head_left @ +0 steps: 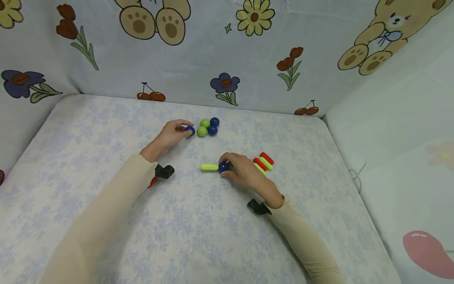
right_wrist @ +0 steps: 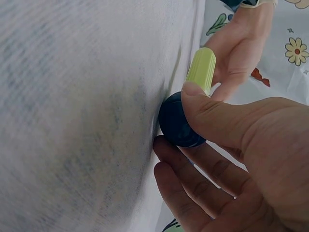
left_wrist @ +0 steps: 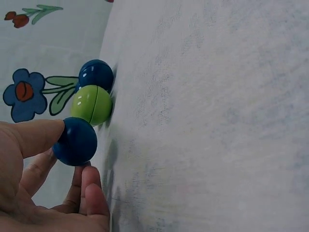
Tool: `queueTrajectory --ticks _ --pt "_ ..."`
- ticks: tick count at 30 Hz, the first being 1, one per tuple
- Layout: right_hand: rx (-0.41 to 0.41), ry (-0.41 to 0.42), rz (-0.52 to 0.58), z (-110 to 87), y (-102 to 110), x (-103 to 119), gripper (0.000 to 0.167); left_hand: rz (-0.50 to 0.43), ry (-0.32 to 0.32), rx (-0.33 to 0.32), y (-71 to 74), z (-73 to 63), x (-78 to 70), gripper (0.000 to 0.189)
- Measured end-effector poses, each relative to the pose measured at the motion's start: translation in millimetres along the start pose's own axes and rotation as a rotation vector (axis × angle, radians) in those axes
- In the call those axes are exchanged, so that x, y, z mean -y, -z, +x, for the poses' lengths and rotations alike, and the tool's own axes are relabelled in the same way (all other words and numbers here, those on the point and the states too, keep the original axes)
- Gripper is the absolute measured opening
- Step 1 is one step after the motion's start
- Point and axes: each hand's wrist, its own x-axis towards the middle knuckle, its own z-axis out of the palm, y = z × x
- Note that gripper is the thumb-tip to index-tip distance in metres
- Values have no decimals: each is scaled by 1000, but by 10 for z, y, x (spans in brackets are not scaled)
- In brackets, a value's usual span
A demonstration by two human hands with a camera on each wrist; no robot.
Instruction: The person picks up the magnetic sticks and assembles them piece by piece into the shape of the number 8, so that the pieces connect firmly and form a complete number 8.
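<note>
At the back of the table my left hand (head_left: 171, 135) pinches a dark blue ball (left_wrist: 76, 141) between thumb and fingers. Just right of it sit two green balls (head_left: 201, 131) and two more blue balls (head_left: 214, 122) in a tight cluster. Nearer the middle, my right hand (head_left: 244, 169) grips another blue ball (right_wrist: 177, 120), its thumb on one side and its fingers on the other. A ribbed yellow-green rod (head_left: 209, 167) extends leftward from that ball, end against it.
Right behind my right hand lie several short red rods (head_left: 267, 158) and yellow-green rods (head_left: 266, 163), side by side. The table (head_left: 198, 228) has a pale blue-patterned cloth. A printed fabric wall (head_left: 191, 71) rises along its back edge.
</note>
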Motion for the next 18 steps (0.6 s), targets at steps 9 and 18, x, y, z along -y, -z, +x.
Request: queueTrajectory --ticks 9,18 --pt "9 -2 -9 -12 -2 16 33 134 -146 168 6 -282 1 38" --pt "4 -22 -13 -7 4 41 35 107 -201 247 -100 -537 12 31"
